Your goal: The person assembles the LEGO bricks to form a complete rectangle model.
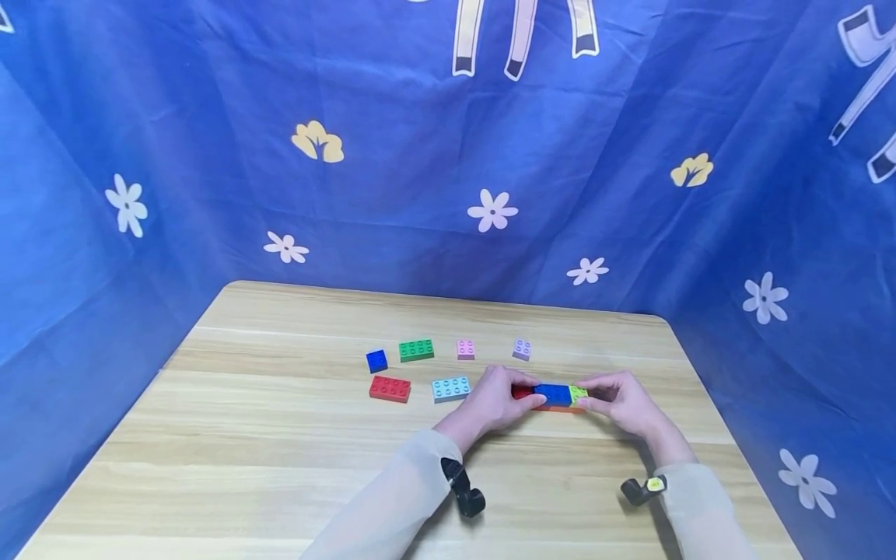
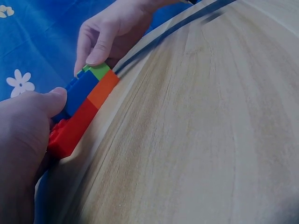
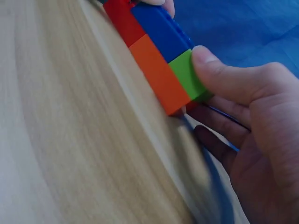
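Note:
Two layers of toy building bricks are joined in a row at the table's right side. The lower layer has a red brick (image 2: 77,130) and an orange brick (image 3: 159,74). On top sit a blue brick (image 1: 553,395) and, at the right end, a lime green brick (image 3: 190,77). My left hand (image 1: 493,400) grips the left end, its thumb against the blue brick and its fingers hidden behind. With thumb and fingers, my right hand (image 1: 630,404) pinches the lime green brick. Part of the red brick's studs shows uncovered in the left wrist view.
Loose bricks lie behind and left of the hands: a small blue one (image 1: 376,360), green (image 1: 416,350), pink (image 1: 465,349), lilac (image 1: 522,349), red (image 1: 390,389) and light blue (image 1: 451,389), close by the left hand. A blue patterned curtain (image 1: 392,194) surrounds the wooden table (image 1: 231,451).

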A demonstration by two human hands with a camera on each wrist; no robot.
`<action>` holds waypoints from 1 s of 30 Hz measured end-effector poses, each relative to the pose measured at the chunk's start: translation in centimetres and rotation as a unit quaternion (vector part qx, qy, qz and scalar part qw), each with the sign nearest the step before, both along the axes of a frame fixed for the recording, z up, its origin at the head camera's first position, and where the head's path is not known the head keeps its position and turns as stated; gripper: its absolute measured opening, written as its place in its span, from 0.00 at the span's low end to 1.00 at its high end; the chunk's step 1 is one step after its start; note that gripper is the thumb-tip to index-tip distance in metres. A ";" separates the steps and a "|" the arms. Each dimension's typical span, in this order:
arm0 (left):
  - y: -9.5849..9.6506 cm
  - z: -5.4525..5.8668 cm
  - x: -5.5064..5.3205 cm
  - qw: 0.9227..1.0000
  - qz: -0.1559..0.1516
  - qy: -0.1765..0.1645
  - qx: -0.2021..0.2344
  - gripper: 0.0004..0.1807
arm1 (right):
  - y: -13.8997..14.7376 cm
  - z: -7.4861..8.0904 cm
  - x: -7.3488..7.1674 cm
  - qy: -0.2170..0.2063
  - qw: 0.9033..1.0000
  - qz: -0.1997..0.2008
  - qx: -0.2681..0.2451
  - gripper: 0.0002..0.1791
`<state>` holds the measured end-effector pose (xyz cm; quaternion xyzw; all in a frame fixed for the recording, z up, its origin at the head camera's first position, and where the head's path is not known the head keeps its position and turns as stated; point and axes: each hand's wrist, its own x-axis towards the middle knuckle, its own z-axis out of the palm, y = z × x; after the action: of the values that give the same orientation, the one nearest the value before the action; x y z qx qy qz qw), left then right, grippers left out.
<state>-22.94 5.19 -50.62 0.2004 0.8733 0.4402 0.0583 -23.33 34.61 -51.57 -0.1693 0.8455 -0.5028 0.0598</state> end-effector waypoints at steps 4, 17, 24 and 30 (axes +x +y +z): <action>0.2 0.0 0.0 1.000 -0.001 -0.007 -0.002 0.20 | 0.2 -0.3 0.1 -0.001 1.000 -0.003 -0.019 0.18; 0.2 -0.3 -0.1 1.000 0.000 0.005 0.003 0.19 | 0.1 0.4 0.2 -0.010 1.000 -0.006 0.014 0.17; 0.1 -0.3 -0.1 1.000 -0.006 0.013 0.004 0.19 | 0.0 0.6 0.3 -0.010 1.000 0.000 0.015 0.18; 0.0 -0.2 -0.3 0.999 -0.023 0.014 0.021 0.18 | 0.0 0.4 0.1 -0.002 1.000 0.015 0.007 0.19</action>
<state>-23.25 5.19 -50.84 0.2274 0.8600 0.4540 0.0519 -23.21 34.65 -51.21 -0.1803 0.8465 -0.4960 0.0704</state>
